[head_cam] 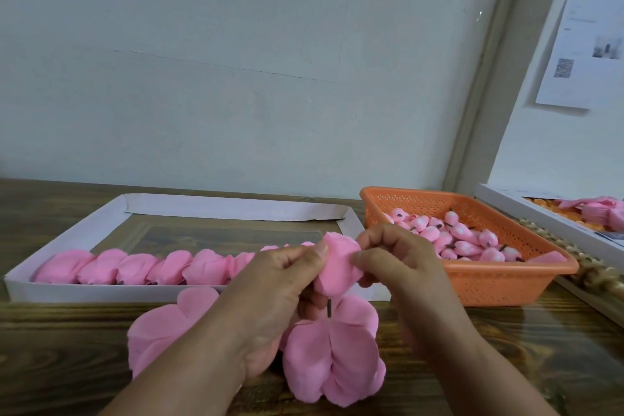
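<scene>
A pink fabric flower bud with a short dark stem pointing down is held over the wooden table's front. My left hand grips it from the left, thumb pressed on its petals. My right hand pinches the petal's right edge with curled fingers. Loose pink petal sheets lie on the table under my hands. A shallow white cardboard tray at the left holds a row of finished pink flowers.
An orange plastic basket at the right holds several pink bud cores with dark stems. Further right stands another white box with pink and orange pieces. A wall rises behind the table, with a paper sheet stuck on it.
</scene>
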The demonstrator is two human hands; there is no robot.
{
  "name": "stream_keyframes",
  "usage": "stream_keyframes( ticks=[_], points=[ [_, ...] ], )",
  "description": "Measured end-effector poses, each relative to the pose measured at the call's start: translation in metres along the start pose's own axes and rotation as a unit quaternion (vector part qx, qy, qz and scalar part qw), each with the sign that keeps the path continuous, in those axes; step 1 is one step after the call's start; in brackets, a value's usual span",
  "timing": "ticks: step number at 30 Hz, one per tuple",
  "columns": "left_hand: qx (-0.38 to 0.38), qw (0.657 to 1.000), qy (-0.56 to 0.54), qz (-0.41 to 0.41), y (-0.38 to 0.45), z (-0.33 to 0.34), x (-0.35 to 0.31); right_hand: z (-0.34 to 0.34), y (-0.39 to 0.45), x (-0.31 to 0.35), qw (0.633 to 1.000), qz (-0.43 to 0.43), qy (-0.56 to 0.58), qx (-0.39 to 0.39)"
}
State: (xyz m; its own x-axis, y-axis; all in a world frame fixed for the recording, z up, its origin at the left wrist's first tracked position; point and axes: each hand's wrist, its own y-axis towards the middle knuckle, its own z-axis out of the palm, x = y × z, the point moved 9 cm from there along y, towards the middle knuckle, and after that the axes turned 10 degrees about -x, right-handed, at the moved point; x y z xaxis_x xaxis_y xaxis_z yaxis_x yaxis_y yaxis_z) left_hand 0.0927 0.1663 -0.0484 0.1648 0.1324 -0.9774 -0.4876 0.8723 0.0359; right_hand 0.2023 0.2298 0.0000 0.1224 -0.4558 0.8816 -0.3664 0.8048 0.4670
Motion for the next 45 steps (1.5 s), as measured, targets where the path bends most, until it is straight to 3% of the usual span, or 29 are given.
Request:
stream_keyframes(
  ticks=[5,7,9,11,15,23,28,33,39,45],
  points=[
    [0.020,1.000,-0.015,0.005,-0.002,0.004,-0.005,0.000,0.000,-0.001,1.000,-0.003,-0.007,-0.011],
    [0.010,1.000,-0.017,0.012,-0.001,0.001,-0.007,-0.010,-0.003,0.010,0.990,-0.083,-0.082,-0.077],
    [-0.006,0.999,-0.021,0.023,0.000,-0.001,-0.008,-0.012,-0.011,0.032,0.956,-0.194,-0.176,-0.135],
    [-0.021,0.999,-0.018,0.047,0.001,-0.003,-0.010,-0.003,-0.021,0.041,0.942,-0.249,-0.186,-0.128],
    [-0.027,0.996,-0.027,0.081,0.001,-0.004,-0.017,0.009,-0.023,0.032,0.969,-0.195,-0.128,-0.078],
    [-0.018,0.995,-0.031,0.094,0.004,-0.006,-0.020,0.012,-0.019,0.017,0.994,-0.087,-0.034,-0.048],
    [-0.013,0.994,-0.028,0.103,0.003,-0.004,-0.020,0.010,-0.015,0.011,0.998,-0.042,0.016,-0.044],
    [0.009,0.994,-0.012,0.106,0.001,-0.001,-0.020,0.012,-0.010,0.015,0.996,-0.010,0.088,0.034],
    [0.025,0.993,0.008,0.113,-0.001,0.002,-0.021,0.007,-0.005,0.009,0.997,-0.006,0.080,0.021],
    [0.038,0.993,0.021,0.110,-0.002,0.004,-0.020,0.009,-0.003,0.003,0.992,0.034,0.096,0.075]
  ],
)
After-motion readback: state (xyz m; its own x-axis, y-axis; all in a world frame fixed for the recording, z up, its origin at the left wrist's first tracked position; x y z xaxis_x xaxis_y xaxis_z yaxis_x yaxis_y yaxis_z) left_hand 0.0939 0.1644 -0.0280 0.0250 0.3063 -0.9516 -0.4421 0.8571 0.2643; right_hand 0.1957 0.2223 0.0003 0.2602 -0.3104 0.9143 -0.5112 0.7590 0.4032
